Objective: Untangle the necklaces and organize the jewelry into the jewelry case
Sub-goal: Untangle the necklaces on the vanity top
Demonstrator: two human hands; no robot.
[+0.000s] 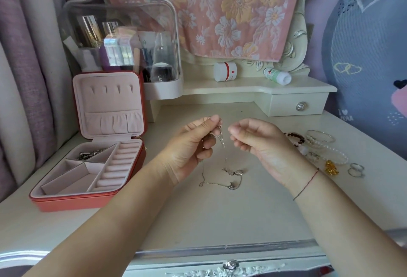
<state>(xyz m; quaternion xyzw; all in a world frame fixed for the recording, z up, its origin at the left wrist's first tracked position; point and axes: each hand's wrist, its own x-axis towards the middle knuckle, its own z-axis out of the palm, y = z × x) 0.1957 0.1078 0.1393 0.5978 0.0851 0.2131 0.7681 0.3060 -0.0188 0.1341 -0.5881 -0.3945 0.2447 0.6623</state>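
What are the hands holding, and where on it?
The left hand pinches the tangled necklaces at the upper chain, between thumb and fingers; the pendants rest on the table. The right hand, loosely curled beside it, holds nothing visible.

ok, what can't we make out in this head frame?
Head view:
- necklace chains: too thin to count strands; left hand fingers cover the top.
- right hand: curled, pinching a strand or not, unclear.
- metal piece in jewelry case: too small to identify.
- beaded bracelet: partly behind the right hand.

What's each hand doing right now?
Left hand: pinching the tangled thin silver necklace chains.
Right hand: loosely curled, holding nothing visible.
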